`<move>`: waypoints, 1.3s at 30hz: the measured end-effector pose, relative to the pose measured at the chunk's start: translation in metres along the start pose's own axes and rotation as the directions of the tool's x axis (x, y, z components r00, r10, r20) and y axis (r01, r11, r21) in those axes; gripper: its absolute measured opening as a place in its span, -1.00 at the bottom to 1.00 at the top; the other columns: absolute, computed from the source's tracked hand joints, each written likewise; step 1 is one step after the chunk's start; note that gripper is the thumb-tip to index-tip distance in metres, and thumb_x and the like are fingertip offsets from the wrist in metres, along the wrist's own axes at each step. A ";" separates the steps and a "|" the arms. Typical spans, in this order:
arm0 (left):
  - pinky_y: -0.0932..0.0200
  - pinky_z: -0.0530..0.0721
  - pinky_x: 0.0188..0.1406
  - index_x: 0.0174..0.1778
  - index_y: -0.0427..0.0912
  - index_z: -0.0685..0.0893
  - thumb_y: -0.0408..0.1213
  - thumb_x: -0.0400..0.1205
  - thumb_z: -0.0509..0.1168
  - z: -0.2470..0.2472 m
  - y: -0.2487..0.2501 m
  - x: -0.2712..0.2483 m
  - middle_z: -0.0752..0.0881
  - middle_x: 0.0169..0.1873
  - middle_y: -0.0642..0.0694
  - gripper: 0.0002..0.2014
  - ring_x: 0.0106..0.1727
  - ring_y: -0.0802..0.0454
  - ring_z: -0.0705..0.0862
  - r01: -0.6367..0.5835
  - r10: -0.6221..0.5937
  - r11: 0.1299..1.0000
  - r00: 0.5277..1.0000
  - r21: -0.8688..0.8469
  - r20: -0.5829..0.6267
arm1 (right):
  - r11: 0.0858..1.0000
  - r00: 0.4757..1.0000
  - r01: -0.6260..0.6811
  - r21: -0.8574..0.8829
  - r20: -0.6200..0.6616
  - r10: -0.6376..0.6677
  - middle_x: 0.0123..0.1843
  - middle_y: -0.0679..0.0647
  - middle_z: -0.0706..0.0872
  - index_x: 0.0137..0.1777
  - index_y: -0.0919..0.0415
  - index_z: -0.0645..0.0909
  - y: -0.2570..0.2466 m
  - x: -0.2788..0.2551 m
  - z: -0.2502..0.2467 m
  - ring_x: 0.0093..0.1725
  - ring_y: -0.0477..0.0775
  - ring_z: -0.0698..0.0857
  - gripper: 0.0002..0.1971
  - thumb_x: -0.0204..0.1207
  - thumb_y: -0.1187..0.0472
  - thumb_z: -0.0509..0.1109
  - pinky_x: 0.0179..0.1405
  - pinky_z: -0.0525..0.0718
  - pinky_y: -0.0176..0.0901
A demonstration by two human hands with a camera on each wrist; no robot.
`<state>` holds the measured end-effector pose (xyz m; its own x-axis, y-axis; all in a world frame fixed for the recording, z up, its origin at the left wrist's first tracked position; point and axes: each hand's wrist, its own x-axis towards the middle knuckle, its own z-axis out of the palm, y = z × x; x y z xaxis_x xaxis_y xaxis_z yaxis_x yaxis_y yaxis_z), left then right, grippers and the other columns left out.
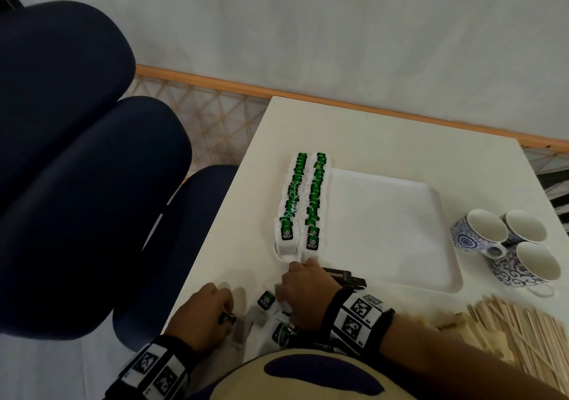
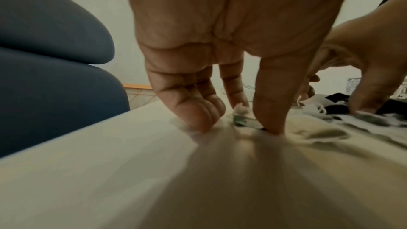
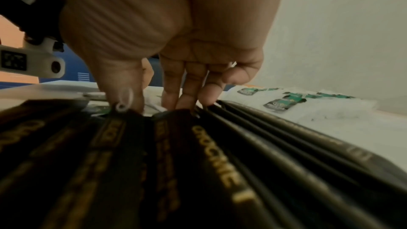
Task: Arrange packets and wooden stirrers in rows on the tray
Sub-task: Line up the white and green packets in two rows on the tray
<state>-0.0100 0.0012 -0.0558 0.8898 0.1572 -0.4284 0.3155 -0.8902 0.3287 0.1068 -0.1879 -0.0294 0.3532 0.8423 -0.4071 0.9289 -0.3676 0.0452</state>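
Tea bags (image 1: 271, 307), white with green tags, lie loose at the table's (image 1: 385, 141) near edge under both hands. Left hand (image 1: 204, 310) curls down, thumb and fingers pinching one bag's green tag against the tabletop. Right hand (image 1: 308, 292) presses fingertips down at the end of the black packets (image 3: 198, 163); whether it grips anything I cannot tell. Just beyond, two neat rows of tea bags (image 1: 303, 199) fill the white tray's (image 1: 443, 245) left side, the rest bare. Wooden stirrers (image 1: 523, 332) lie heaped to the right, near three patterned cups (image 1: 505, 245).
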 end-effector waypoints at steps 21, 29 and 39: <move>0.10 0.70 0.04 0.14 0.10 0.46 -0.17 0.58 0.35 -0.007 0.000 0.011 0.50 0.08 0.05 -0.73 0.01 0.09 0.62 0.094 -0.113 0.979 0.988 -0.178 -0.102 | 0.596 0.935 -0.198 0.778 -0.032 0.353 -0.01 0.11 0.73 0.04 0.09 0.55 0.029 -0.022 -0.017 -0.09 0.07 0.69 -0.89 0.66 0.08 0.27 -0.16 0.59 -0.19; 0.45 0.48 -0.17 0.19 0.19 0.59 -0.03 0.58 0.37 -0.023 0.029 0.021 0.51 -0.06 0.18 -0.74 -0.17 0.24 0.56 -0.201 0.171 0.947 0.976 -0.252 -0.137 | 0.398 0.906 -0.212 0.892 0.028 0.421 -0.24 0.04 0.74 -0.15 0.01 0.47 0.039 -0.035 -0.013 -0.30 0.04 0.79 -0.86 0.59 0.18 0.38 -0.23 0.79 -0.12; 0.41 0.45 -0.32 -0.45 0.10 0.56 -0.10 0.56 0.42 -0.032 0.075 0.056 0.62 -0.44 0.17 -0.73 -0.35 0.30 0.55 -0.329 0.312 0.904 0.944 -0.272 -0.107 | 0.407 0.907 -0.203 0.891 0.014 0.421 -0.15 0.14 0.77 -0.05 0.24 0.70 0.044 -0.031 -0.010 -0.20 0.02 0.71 -0.73 0.48 0.01 0.52 -0.12 0.72 -0.06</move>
<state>0.0737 -0.0426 -0.0277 0.9736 -0.0833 -0.2124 0.0822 -0.7405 0.6670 0.1382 -0.2267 -0.0057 0.7097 0.6036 -0.3632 0.2068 -0.6713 -0.7117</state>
